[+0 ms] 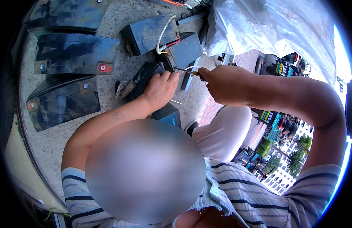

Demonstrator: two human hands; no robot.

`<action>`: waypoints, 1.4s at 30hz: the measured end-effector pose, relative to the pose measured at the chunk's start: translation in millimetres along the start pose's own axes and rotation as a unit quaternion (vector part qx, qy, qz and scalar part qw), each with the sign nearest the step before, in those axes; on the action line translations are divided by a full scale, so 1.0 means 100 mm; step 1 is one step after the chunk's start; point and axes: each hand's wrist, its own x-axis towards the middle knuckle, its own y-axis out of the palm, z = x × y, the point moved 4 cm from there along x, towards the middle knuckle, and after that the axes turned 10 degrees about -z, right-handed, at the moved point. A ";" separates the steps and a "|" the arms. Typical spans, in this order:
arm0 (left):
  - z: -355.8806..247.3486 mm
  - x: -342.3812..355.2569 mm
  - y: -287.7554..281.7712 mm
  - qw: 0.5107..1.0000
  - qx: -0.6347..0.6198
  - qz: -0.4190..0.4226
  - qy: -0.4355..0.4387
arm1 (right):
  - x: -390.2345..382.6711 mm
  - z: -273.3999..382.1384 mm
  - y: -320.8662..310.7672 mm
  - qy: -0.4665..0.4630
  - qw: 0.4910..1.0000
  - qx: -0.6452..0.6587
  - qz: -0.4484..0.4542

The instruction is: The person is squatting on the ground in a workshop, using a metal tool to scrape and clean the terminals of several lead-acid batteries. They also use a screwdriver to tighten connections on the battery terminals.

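Note:
My right hand (pixel 227 85) is closed round the handle of a screwdriver (pixel 186 71). Its thin metal shaft points left, with the tip at the edge of a dark battery (pixel 186 49). Just below that tip, my left hand (pixel 160 89) has its fingers bent and pressed together at the same edge; whatever they pinch is hidden. Beneath the left hand lies a black battery (pixel 141 79), tilted and dirty at one end. Another dark battery (pixel 149 34) sits beyond, with a white cable (pixel 160 36) looping over it toward the nearer one, beside short red and yellow wires.
Several large black batteries lie on the concrete floor at left, one (pixel 75 55) with a red terminal. A smaller dark battery (pixel 167 115) is below my left hand. A silvery sheet (pixel 259 26) hangs at upper right, with parked vehicles (pixel 286 70) beyond it.

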 end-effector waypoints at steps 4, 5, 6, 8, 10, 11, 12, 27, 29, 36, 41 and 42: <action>0.00 0.02 -0.01 0.999 -0.016 0.026 -0.012 | 0.00 0.00 0.04 -0.015 0.998 -0.058 -0.001; -0.01 0.03 -0.01 0.999 -0.025 0.030 -0.008 | 0.01 0.01 0.03 -0.023 0.998 -0.061 -0.012; -0.01 0.03 -0.02 0.999 -0.031 0.032 -0.005 | 0.03 0.01 0.03 -0.030 0.998 -0.063 -0.005; -0.02 0.03 -0.03 0.999 -0.015 0.036 0.003 | 0.10 0.00 -0.02 -0.042 0.999 -0.011 -0.015; -0.02 0.01 -0.03 0.999 0.027 0.039 0.008 | 0.13 -0.07 -0.01 0.033 0.986 0.163 0.017; -0.02 0.00 -0.04 0.999 0.025 0.032 0.011 | 0.12 -0.12 0.02 0.115 0.943 0.308 0.045; -0.03 -0.01 -0.04 0.999 0.022 0.026 0.015 | 0.10 -0.15 0.08 0.204 0.871 0.442 0.072; 0.00 0.01 -0.01 1.000 -0.013 -0.012 -0.005 | 0.20 -0.01 -0.04 0.167 0.909 0.334 0.183; 0.01 0.01 0.00 1.000 -0.015 -0.017 -0.007 | 0.21 0.00 -0.07 0.164 0.919 0.302 0.193; 0.01 0.02 0.02 1.000 -0.018 -0.006 -0.004 | 0.21 0.07 -0.10 0.148 0.939 0.240 0.198; 0.00 0.02 0.03 1.000 -0.013 -0.018 0.006 | 0.20 0.10 -0.05 0.144 0.948 0.213 0.185; 0.00 0.01 0.04 1.000 -0.010 -0.017 0.008 | 0.20 0.10 -0.02 0.146 0.950 0.209 0.181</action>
